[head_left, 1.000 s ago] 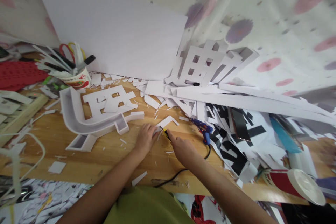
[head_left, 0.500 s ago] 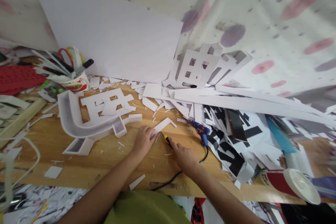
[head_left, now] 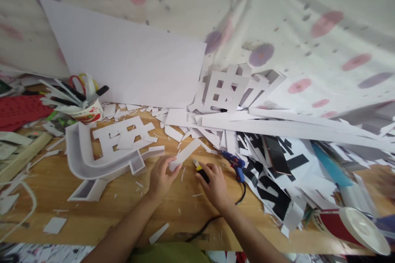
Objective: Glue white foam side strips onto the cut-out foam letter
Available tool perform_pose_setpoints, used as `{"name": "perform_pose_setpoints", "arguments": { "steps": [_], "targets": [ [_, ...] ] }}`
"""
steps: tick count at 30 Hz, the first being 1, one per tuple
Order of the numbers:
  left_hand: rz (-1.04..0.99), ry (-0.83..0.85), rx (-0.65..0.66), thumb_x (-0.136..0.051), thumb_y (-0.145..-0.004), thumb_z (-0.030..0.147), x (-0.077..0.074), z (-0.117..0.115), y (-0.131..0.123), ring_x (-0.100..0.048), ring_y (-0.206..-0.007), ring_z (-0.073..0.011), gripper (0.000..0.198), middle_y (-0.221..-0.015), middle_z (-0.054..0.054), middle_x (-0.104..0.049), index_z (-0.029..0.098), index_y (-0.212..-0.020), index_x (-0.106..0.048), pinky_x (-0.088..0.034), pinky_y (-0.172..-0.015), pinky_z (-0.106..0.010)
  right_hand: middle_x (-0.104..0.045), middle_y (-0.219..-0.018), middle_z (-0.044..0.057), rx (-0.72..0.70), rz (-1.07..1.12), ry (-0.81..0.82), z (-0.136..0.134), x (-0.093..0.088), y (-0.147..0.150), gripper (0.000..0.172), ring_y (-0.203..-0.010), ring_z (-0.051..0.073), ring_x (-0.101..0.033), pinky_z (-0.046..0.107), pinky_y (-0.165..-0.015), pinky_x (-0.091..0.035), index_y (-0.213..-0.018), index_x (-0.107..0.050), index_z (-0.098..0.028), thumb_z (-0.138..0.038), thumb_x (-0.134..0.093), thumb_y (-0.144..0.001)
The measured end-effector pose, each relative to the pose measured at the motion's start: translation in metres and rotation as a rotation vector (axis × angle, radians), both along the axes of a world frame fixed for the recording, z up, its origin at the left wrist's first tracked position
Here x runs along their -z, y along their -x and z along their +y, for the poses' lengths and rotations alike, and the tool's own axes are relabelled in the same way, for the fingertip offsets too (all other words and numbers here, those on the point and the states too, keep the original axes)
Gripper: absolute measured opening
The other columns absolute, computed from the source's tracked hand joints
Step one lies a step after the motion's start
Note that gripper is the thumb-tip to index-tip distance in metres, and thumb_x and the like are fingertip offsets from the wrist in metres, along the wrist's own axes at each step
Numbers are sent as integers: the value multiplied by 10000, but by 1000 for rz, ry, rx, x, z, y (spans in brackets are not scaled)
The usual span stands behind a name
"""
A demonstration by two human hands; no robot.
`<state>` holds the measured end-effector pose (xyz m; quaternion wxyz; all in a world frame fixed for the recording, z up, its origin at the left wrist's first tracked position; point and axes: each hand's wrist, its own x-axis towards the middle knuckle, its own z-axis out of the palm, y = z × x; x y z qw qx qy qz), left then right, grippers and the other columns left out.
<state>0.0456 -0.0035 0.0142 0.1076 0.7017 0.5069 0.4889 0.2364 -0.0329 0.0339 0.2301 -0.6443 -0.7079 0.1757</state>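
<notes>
My left hand (head_left: 161,176) pinches the near end of a white foam board strip (head_left: 186,151), whose far end points up and to the right over the wooden table. In my right hand (head_left: 212,181) is a black and yellow utility knife (head_left: 201,171), its front end toward the strip but apart from it. Left of my left hand stands a white hollow letter form (head_left: 105,169) with raised walls. Behind it lies a flat white cut-out character (head_left: 121,135). A blue hot glue gun (head_left: 233,163) rests to the right of my right hand.
A cup (head_left: 92,111) of scissors and tools stands at the back left. White built letters (head_left: 225,89) lean against the curtain. Long white strips (head_left: 265,125), a phone (head_left: 277,155) and printed paper (head_left: 274,193) cover the right. A lidded paper cup (head_left: 348,226) lies near the front right.
My left hand has lifted and turned with the white strip, showing more of it. My right hand has drawn the knife back from the strip. The head view has tilted up slightly.
</notes>
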Motion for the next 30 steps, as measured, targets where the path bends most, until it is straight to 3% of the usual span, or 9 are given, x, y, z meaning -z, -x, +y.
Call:
{"name": "perform_pose_setpoints", "arguments": {
  "steps": [2,5,8,11,22,30],
  "targets": [
    [-52,38,60,-583,-775,262,-5,-2,0,-607,-858,-172,141,-882,-52,-653,213,-903,-549,-484,-794,-327,-573,-730,29,54,449,107,17,-1,17,397,-657,149,-523,274,-626,-438,-1004,-587,-168,-487,-409,-849],
    [-231,220,133,-606,-748,280,-11,-4,0,-615,-878,-175,214,-920,-52,-653,211,-947,-564,-489,-798,-328,-449,-514,-53,129,953,255,39,-3,39,441,-447,87,-388,219,-456,-332,-696,-501,-179,-617,-473,-739],
    [-544,545,154,-635,-703,353,-19,-2,0,-646,-803,-186,373,-931,-62,-666,188,-1030,-560,-520,-693,-312,-422,-470,-77,161,1160,287,47,-7,51,453,-412,60,-335,209,-439,-276,-619,-433,-191,-619,-579,-646],
    [-759,804,190,-689,-614,431,-28,2,1,-665,-737,-211,439,-870,-66,-691,154,-946,-608,-523,-599,-295,-432,-452,-79,157,1269,323,47,-11,53,439,-403,51,-329,205,-440,-258,-604,-429,-188,-585,-617,-624],
    [-1045,966,209,-776,-511,410,-25,8,0,-676,-770,-220,519,-898,-86,-709,138,-935,-651,-537,-591,-276,-416,-433,-87,162,1429,431,51,-18,57,405,-380,42,-304,200,-416,-240,-580,-420,-192,-516,-662,-593],
    [-1061,990,77,-760,-564,275,-31,7,-4,-682,-759,-207,389,-881,-37,-715,185,-929,-660,-521,-541,-242,-491,-508,-41,170,851,85,51,-6,56,327,-456,80,-417,219,-470,-323,-594,-473,-186,-474,-528,-740]
  ]
}}
